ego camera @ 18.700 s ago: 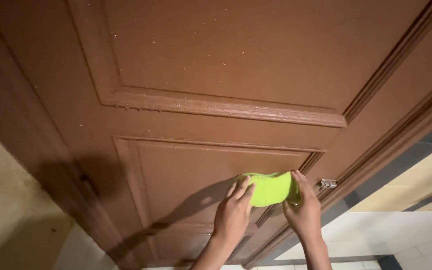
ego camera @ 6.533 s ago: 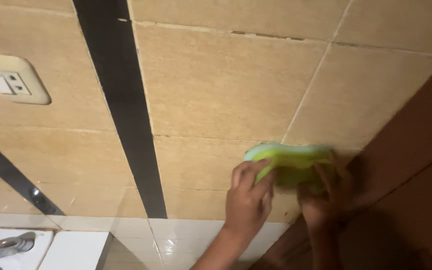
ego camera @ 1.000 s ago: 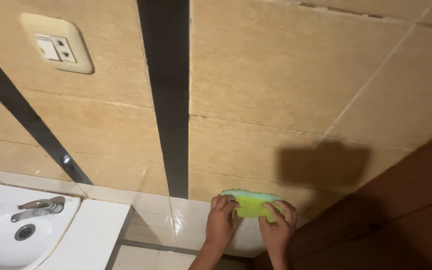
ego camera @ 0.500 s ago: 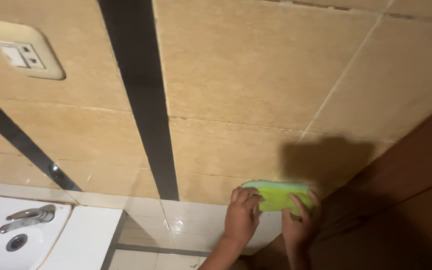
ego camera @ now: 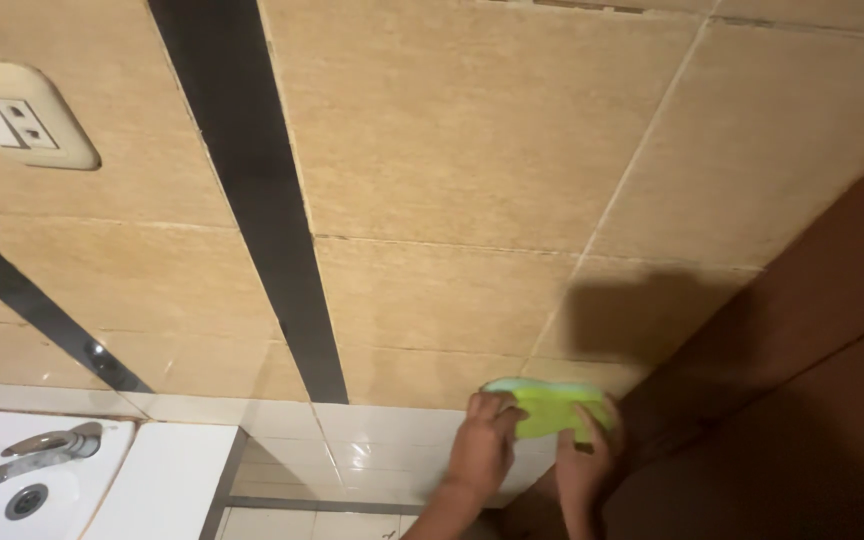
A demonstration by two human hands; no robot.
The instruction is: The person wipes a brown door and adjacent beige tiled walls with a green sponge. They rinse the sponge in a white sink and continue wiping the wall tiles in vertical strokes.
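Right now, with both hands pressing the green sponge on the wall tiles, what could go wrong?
The green sponge sits close to the brown door, so the right hand might knock against its edge. The left hand might slip on the glossy white tiles below, if they are wet.

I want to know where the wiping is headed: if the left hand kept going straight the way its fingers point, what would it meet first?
The left hand points up-right, so probably the green sponge it already touches.
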